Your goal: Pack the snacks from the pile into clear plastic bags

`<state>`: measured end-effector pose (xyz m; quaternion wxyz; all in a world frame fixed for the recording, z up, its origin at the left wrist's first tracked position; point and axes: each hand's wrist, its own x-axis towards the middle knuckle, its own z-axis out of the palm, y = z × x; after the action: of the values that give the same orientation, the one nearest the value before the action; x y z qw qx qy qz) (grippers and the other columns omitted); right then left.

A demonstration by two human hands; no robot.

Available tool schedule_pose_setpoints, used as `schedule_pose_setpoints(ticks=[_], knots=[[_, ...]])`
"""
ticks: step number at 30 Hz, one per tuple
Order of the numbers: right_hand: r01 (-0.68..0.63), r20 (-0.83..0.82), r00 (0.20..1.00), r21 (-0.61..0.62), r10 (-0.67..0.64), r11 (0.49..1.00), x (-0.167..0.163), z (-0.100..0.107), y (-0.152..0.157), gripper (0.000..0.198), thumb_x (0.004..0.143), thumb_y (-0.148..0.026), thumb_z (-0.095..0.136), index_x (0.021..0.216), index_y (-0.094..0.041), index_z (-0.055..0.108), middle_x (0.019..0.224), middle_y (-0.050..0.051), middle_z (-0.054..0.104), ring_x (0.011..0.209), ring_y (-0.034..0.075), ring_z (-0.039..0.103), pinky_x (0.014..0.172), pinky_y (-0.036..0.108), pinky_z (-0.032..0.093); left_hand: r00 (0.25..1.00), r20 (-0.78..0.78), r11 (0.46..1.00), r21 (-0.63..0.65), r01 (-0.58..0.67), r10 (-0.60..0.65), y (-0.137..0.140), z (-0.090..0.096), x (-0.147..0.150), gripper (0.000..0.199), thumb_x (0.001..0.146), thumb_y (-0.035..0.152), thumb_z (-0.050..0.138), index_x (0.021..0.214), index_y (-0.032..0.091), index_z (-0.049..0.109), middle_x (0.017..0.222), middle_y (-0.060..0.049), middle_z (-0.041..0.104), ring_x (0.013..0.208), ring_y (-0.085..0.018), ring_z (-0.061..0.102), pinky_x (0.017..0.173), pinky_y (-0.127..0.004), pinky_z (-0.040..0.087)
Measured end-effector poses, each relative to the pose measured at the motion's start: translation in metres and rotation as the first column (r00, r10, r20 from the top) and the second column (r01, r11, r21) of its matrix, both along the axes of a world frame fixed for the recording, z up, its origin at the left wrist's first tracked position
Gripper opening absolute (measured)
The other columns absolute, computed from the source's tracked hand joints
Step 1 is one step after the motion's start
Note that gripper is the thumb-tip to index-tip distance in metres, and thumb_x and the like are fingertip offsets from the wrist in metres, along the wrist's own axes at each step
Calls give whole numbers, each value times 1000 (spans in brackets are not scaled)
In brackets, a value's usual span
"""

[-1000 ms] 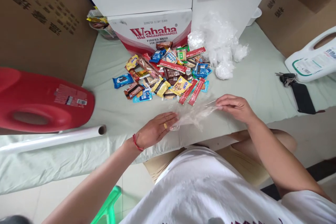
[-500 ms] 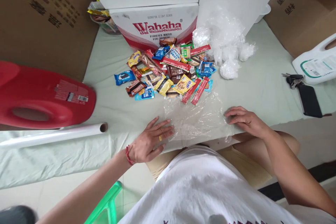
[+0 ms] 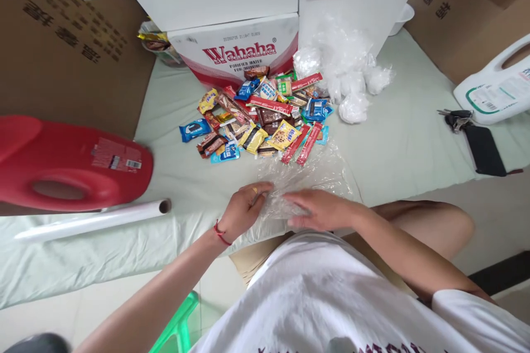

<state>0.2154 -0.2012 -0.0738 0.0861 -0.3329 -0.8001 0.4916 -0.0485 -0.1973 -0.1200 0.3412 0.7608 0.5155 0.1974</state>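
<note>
A thin clear plastic sheet [image 3: 327, 176], crumpled, lies spread on the cloth close to my body. At its left edge my left hand [image 3: 246, 207] is closed, thumb and forefinger gripping the plastic. My right hand [image 3: 321, 209] is over the near part of the sheet, somewhat blurred, its fingers apart and pointing toward my left hand. Just beyond the sheet is a pile of small wrapped snacks [image 3: 271, 118] in brown, blue, yellow and red packets. Two red stick packets [image 3: 308, 143] reach onto the sheet's far edge.
Crumpled clear plastic bundles [image 3: 351, 80] sit behind the pile, beside a Wahaha carton [image 3: 244, 47]. A red jug [image 3: 78, 162] and a white roll [image 3: 95, 220] lie at left. Keys [image 3: 455, 119], a black phone-like object [image 3: 484, 149] and a white jug [image 3: 497, 85] are at right.
My right hand has moved left from the sheet's right side to its middle. My left hand has turned and closed on the left edge, and the plastic is more bunched there.
</note>
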Motion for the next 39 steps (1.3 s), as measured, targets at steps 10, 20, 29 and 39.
schedule_pose_setpoints(ticks=[10,20,29,39], knots=[[-103,-246,965,-33,92,994,1,-7,-15,30,105,-39,55,124,-22,71,110,5,78,101,17,73,92,29,54,963,-181,945,297,-140,199,6,19,16,29,90,17,50,99,21,77,116,-5,78,107,-28,63,98,-48,54],[374,71,873,535,-482,758,42,-60,-17,46,103,-34,53,144,-15,60,156,17,52,146,32,45,121,55,39,884,-436,920,391,17,169,4,0,64,44,102,30,45,141,18,61,154,-11,55,142,-33,49,114,-56,39],[315,33,894,661,-447,681,75,-5,84,37,98,-13,47,119,-25,76,125,7,73,114,25,67,91,36,53,844,-532,956,279,97,69,-4,-20,48,57,106,39,33,160,21,39,166,-10,36,155,-31,33,126,-65,19],[-256,530,837,600,-137,758,54,-2,148,32,103,-19,44,121,-20,71,122,11,67,116,26,58,80,30,43,893,-449,953,282,110,30,-9,-16,43,56,106,39,38,159,22,41,164,-12,40,154,-32,36,127,-65,18]])
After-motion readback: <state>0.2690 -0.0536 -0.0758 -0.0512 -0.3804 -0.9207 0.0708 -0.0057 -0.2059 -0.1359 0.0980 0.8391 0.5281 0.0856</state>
